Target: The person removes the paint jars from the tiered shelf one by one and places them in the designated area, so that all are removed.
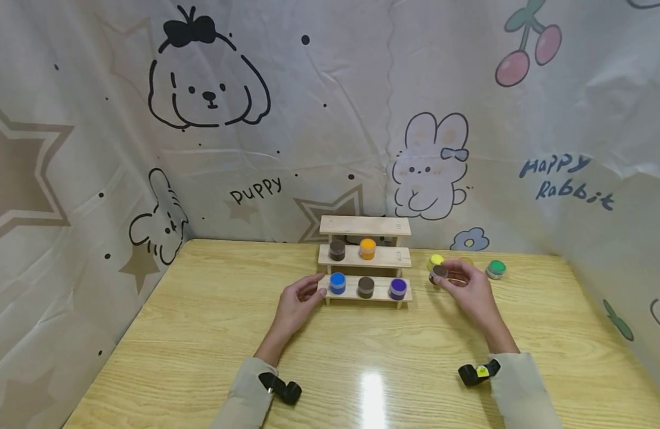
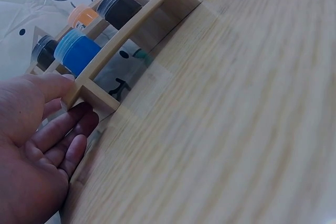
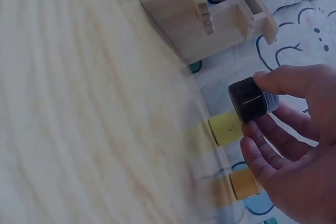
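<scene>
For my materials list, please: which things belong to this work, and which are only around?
Likely belonging:
pale stepped wooden stand
round dark jar in the right fingers
round blue jar, purple jar, orange jar, two dark jars on it
yellow jar, ochre jar, green jar beside it

Only around:
printed cloth backdrop
black wrist cameras

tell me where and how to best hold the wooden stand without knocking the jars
Probably best at the left end of the lowest board of the wooden stand, coming from the left, thumb on top. That end juts past the leg, leaving a lip to pinch; the blue jar stands close by, so keep to the edge. The left hand touches it there.
</scene>
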The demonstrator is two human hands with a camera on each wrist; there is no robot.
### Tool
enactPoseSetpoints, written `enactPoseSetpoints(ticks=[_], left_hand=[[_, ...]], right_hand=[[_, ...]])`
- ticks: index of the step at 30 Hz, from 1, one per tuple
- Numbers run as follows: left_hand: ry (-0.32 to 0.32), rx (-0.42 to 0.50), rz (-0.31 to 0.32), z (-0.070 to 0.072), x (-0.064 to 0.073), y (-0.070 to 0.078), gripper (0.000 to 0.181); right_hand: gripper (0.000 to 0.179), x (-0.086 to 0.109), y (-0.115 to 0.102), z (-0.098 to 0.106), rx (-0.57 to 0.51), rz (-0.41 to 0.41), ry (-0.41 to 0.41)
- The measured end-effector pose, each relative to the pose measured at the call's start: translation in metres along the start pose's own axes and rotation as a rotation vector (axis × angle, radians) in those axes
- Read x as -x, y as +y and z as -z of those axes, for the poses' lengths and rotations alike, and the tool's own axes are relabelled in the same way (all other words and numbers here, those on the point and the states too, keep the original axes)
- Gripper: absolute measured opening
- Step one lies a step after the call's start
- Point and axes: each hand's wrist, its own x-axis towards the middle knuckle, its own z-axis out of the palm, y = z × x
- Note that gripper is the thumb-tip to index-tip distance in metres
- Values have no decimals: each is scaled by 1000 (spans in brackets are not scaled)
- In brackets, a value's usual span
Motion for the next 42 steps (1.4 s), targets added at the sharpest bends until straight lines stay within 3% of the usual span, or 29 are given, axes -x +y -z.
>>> enactPoseSetpoints(ticks=[8,14,26,33,39,42], left_hand=[[20,2,1,-3,0,4,39],[13,-9,1,-4,1,13,40],[6,-1,-7,0,-2,0,39],[9,1,-6,0,0,1,39],[7,0,5,-1,6,23,38],[5,-3,8,-1,5,19,38]], right_hand=[[44,-1,10,2,8,-63,-31],[46,-1,13,4,22,-61,-46],[46,-4,17,7,63,-68,-67],[54,-2,9,13,94,-74,-97],[53,1,-3,19,62,-59,-59],[50,2,-10,17,51,-15,-32]])
